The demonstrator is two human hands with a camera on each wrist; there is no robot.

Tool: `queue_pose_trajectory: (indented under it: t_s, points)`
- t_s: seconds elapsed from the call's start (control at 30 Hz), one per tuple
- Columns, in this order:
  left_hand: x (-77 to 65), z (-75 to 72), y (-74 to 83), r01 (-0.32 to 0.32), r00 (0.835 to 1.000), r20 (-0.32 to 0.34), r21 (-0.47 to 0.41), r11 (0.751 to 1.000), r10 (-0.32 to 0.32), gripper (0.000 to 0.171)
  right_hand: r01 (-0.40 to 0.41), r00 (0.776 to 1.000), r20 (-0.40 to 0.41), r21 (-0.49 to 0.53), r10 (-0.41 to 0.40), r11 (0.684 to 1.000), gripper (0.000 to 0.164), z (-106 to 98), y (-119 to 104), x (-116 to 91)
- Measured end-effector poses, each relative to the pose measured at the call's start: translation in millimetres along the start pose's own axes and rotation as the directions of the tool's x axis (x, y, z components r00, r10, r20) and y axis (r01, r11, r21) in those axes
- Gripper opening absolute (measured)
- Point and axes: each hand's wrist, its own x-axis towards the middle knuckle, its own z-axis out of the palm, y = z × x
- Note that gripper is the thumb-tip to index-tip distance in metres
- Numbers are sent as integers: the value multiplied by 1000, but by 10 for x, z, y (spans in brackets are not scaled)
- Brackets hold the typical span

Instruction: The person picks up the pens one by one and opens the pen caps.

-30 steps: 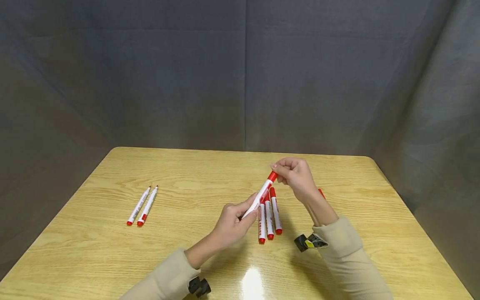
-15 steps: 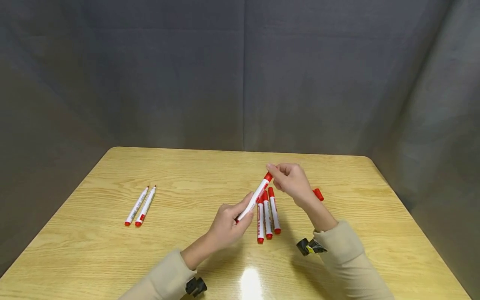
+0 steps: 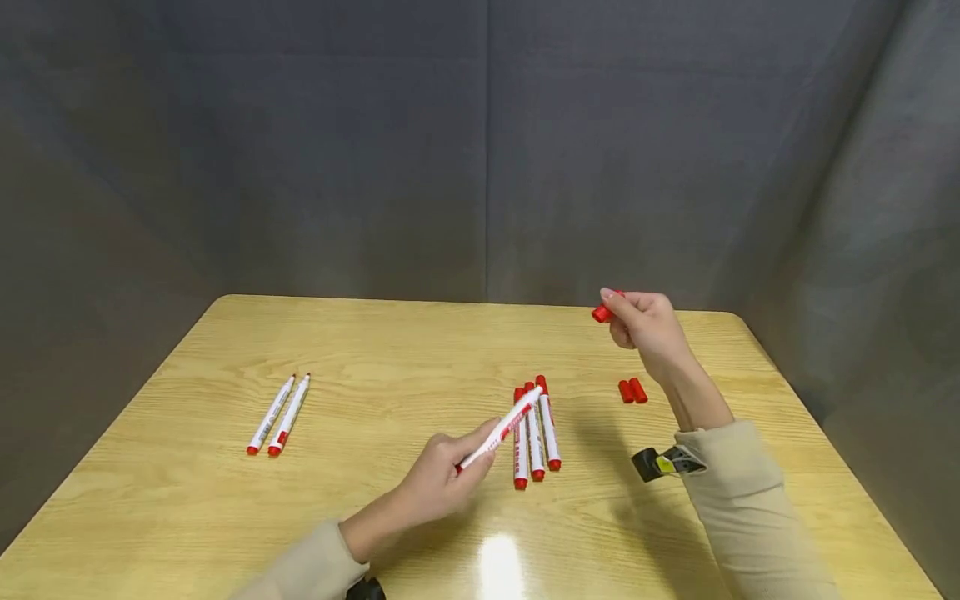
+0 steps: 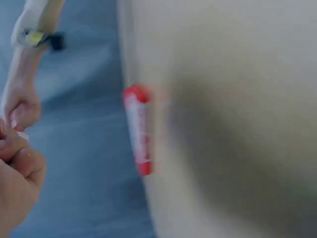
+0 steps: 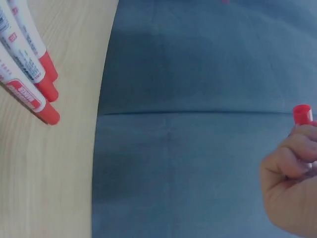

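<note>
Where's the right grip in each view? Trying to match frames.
Head: right grip is right of centre, about mid-height, pinching a red cap.
Left wrist: right grip is at the left edge, about mid-height, blurred.
Right wrist: right grip is at the right edge, lower half, partly cut off.
Shared landmark: the curtain, top in head, left in left wrist, right in right wrist.

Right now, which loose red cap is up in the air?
The red cap pinched by the right hand. The other two loose caps lie side by side on the table.
</note>
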Motion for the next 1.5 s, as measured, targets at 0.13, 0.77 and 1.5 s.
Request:
queue_pose_trajectory:
  t_s: [0.13, 0.77, 1.5]
  points:
    - [41, -111, 15, -7, 999, -48, 38, 999, 9, 37, -46, 990, 124, -117, 60, 992, 39, -1, 16, -34]
    - [-74, -296, -143, 39, 992, -126, 149, 988, -20, 38, -164, 976, 105, -229, 191, 960, 35, -247, 322, -305]
    - [-342, -819, -359, 223, 960, -233, 314, 923, -153, 39, -220, 963, 106, -223, 248, 950, 27, -399, 407, -424]
